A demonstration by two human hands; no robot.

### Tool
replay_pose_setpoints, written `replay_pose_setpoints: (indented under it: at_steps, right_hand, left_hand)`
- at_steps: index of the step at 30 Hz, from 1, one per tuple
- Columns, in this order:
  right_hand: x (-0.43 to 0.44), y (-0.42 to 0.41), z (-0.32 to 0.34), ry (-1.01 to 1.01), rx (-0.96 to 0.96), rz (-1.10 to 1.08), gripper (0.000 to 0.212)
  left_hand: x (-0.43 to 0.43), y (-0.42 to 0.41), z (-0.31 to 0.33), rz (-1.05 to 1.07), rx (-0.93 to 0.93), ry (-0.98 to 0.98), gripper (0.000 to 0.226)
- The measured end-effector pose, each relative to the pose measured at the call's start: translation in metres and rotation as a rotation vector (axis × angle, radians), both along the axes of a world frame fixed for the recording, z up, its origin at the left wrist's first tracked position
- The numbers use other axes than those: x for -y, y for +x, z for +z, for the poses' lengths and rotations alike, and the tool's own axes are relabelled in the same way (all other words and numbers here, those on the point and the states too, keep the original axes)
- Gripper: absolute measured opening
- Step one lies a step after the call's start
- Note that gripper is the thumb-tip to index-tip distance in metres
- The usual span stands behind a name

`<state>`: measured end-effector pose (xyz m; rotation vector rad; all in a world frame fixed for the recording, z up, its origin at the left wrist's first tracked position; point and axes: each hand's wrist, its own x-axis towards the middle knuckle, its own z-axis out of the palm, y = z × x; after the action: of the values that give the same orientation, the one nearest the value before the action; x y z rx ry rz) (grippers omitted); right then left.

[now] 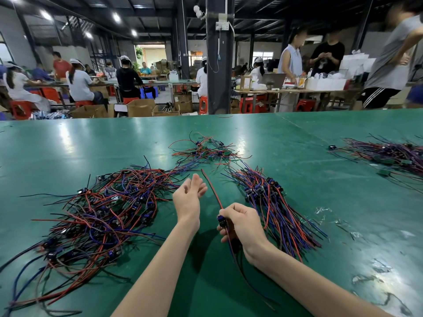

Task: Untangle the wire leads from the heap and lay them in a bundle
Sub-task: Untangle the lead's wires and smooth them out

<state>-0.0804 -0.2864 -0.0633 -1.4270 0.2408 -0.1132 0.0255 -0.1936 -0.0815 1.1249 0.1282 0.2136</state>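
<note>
Green bench [297, 138] in a busy workshop carried all the wires. One wire lead [212, 191] was pinched in the right grip [242, 223], and its long axis ran from the body up and away, a little to the left. The bundle [274, 207] lay just right of this grip, almost parallel, with nothing between them. The left grip [188, 195] was wide and held nothing, beside the heap [98, 213].

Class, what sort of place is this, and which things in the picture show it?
Most likely a factory assembly floor. The long green worktable holds a heap of wire leads and a sorted bundle; behind, rows of seated workers in white caps sit at similar tables, among cardboard boxes.
</note>
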Motion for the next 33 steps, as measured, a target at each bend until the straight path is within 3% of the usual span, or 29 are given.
replay_pose_setpoints:
  at_steps: [9,19,23,33]
  right_hand:
    - [0.0,-0.001,0.003,0.056,0.04,-0.017,0.023]
    - [-0.004,-0.004,0.006,0.205,0.052,0.127,0.017]
    - [-0.007,-0.004,0.002,0.173,0.012,0.16,0.013]
    - [0.001,-0.001,0.001,0.133,0.072,0.114,0.009]
  left_hand:
    - [-0.003,-0.065,0.005,-0.384,-0.013,0.103,0.018]
    - [-0.015,-0.063,0.024,-0.268,-0.036,0.095,0.01]
    - [-0.025,-0.055,0.025,-0.229,0.005,0.113,0.011]
    - [-0.025,-0.056,0.024,-0.574,-0.091,0.095,0.015]
